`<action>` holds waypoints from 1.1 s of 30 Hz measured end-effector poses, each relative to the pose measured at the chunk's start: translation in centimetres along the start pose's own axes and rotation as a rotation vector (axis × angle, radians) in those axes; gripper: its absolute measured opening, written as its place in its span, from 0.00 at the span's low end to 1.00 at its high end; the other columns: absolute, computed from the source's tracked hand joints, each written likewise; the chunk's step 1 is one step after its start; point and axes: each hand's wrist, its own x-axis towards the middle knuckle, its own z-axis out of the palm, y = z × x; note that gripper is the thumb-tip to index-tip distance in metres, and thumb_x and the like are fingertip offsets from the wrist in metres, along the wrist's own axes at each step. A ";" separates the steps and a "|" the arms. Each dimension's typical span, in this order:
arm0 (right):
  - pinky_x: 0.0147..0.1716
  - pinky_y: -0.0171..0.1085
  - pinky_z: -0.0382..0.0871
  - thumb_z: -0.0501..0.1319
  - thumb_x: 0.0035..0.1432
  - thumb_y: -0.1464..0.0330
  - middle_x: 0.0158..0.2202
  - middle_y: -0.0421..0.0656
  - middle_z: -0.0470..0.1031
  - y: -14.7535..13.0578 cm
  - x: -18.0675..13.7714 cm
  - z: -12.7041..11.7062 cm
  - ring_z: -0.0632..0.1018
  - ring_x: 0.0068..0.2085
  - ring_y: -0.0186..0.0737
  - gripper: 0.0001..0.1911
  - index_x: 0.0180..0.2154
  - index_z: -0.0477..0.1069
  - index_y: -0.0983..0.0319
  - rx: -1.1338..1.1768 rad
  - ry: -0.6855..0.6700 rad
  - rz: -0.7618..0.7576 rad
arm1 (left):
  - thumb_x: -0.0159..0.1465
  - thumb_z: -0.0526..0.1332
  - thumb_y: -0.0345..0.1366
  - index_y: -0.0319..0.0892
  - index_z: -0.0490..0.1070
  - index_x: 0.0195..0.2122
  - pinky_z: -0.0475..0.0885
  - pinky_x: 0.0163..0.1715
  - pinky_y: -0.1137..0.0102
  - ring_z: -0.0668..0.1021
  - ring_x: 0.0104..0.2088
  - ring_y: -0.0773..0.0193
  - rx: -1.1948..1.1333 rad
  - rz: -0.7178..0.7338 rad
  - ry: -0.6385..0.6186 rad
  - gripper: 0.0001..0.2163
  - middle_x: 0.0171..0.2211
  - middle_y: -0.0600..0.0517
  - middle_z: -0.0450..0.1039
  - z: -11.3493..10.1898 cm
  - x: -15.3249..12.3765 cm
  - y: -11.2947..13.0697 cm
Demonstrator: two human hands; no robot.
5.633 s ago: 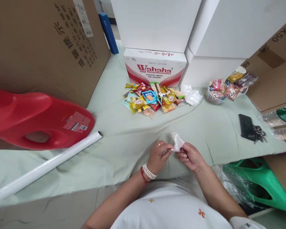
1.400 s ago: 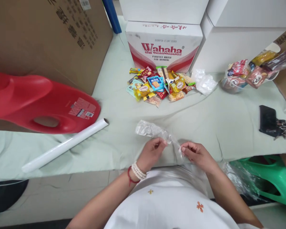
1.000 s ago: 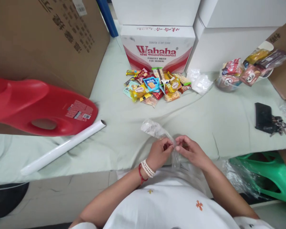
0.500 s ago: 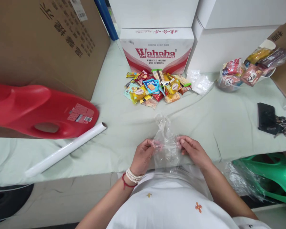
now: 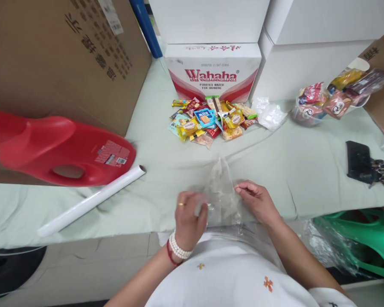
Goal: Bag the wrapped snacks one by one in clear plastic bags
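A clear plastic bag (image 5: 223, 194) hangs at the table's front edge, its narrow end pointing away from me. My right hand (image 5: 256, 198) pinches the bag's right edge between thumb and fingertips. Beside the bag's left edge is my left hand (image 5: 190, 215), fingers curled and blurred by motion; whether it grips the film cannot be made out. Beyond the bag lies a heap of small wrapped snacks (image 5: 206, 119) in yellow, blue and red packets. Crumpled clear plastic bags (image 5: 269, 114) lie just right of the heap.
A Wahaha water carton (image 5: 214, 72) stands behind the snacks. At left are a red jug (image 5: 60, 145), a white roll (image 5: 92, 200) and a big cardboard box (image 5: 64, 55). Snack-filled tubs (image 5: 307, 115) and a black pouch with keys (image 5: 360, 160) sit at right.
My left hand has come away from its pinch at the bag's left side and turned its back upward. The bag's far end has spread into a smoother point. My right hand keeps its pinch.
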 end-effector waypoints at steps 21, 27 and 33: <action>0.24 0.33 0.68 0.70 0.53 0.51 0.32 0.41 0.73 1.0 0.4 -3.7 0.74 0.33 0.39 0.19 0.33 0.70 0.57 0.303 0.350 0.132 | 0.56 0.68 0.38 0.43 0.64 0.31 0.55 0.14 0.80 0.65 0.17 0.75 -0.961 -0.834 0.023 0.12 0.24 0.59 0.68 0.0 6.3 -2.7; 0.45 0.51 0.75 0.64 0.62 0.51 0.50 0.50 0.75 0.8 0.7 -6.1 0.76 0.48 0.52 0.24 0.54 0.70 0.57 -0.497 0.134 -0.095 | 0.57 0.66 0.39 0.43 0.69 0.42 0.71 0.30 0.67 0.71 0.28 0.65 -0.026 -0.321 0.282 0.14 0.36 0.52 0.71 -0.4 5.0 -4.1; 0.63 0.58 0.61 0.63 0.64 0.64 0.64 0.49 0.67 -1.8 4.2 -4.8 0.60 0.66 0.58 0.19 0.57 0.74 0.54 -1.006 -0.166 -0.595 | 0.63 0.59 0.24 0.46 0.75 0.36 0.65 0.54 0.57 0.77 0.49 0.56 0.503 0.663 0.015 0.10 0.39 0.49 0.79 0.4 3.6 -3.3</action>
